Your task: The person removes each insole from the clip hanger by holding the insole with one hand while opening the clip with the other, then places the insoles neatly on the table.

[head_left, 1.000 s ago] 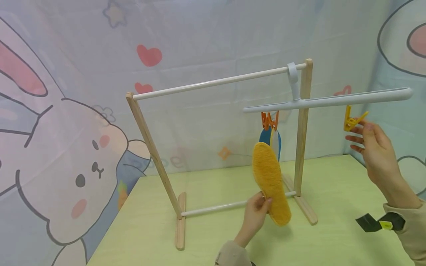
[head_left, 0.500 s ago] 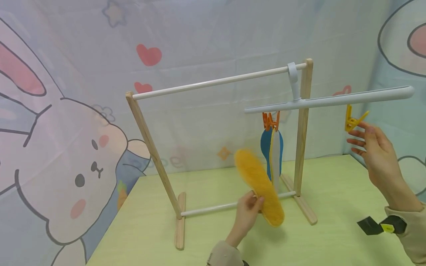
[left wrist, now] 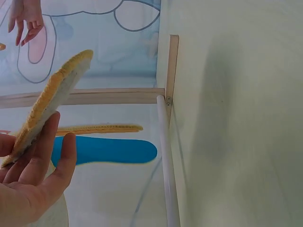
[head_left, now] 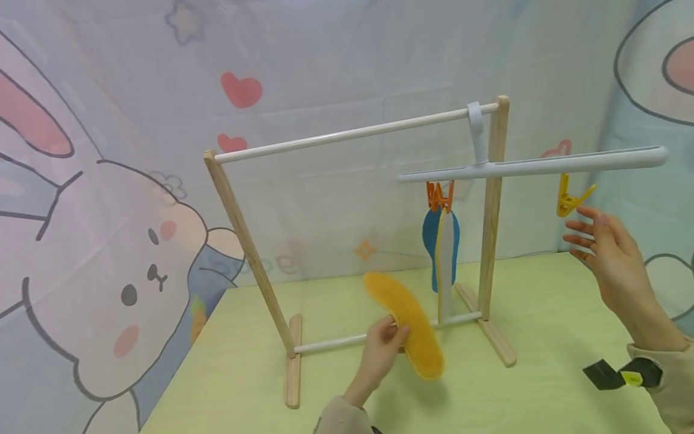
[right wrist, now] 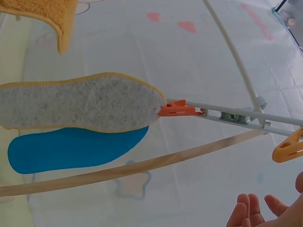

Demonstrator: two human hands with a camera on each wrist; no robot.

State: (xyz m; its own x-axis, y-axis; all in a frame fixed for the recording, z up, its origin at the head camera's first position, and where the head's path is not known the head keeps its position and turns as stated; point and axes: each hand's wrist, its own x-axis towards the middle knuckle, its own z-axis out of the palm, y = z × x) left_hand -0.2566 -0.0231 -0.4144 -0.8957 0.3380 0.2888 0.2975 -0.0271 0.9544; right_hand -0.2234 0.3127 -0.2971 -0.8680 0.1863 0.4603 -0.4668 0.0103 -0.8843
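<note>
My left hand point(head_left: 378, 352) pinches a fuzzy yellow insole point(head_left: 418, 330) near its middle, tilted above the table; its pale underside faces the fingers in the left wrist view. My right hand point(head_left: 618, 262) is held up with relaxed fingers just below a yellow clothespin point(head_left: 566, 206), which hangs from the right arm of a pale grey hanger point(head_left: 580, 162). A gap shows between that hand and the clothespin in the right wrist view. Orange clothespins point(right wrist: 177, 109) on the hanger's other arm hold a blue insole point(right wrist: 71, 152) and a grey-backed yellow insole point(right wrist: 85, 105).
The hanger hooks over the white top rail point(head_left: 347, 137) of a rack with wooden posts point(head_left: 249, 253). Its wooden feet point(head_left: 293, 380) stand on a light green table point(head_left: 228, 392). Behind hangs a printed cloth point(head_left: 325, 199) with rabbits and hearts.
My left hand has moved left and lower with the yellow insole, which now tilts more and uncovers the hanging insoles. My right hand has come slightly away from the yellow clothespin.
</note>
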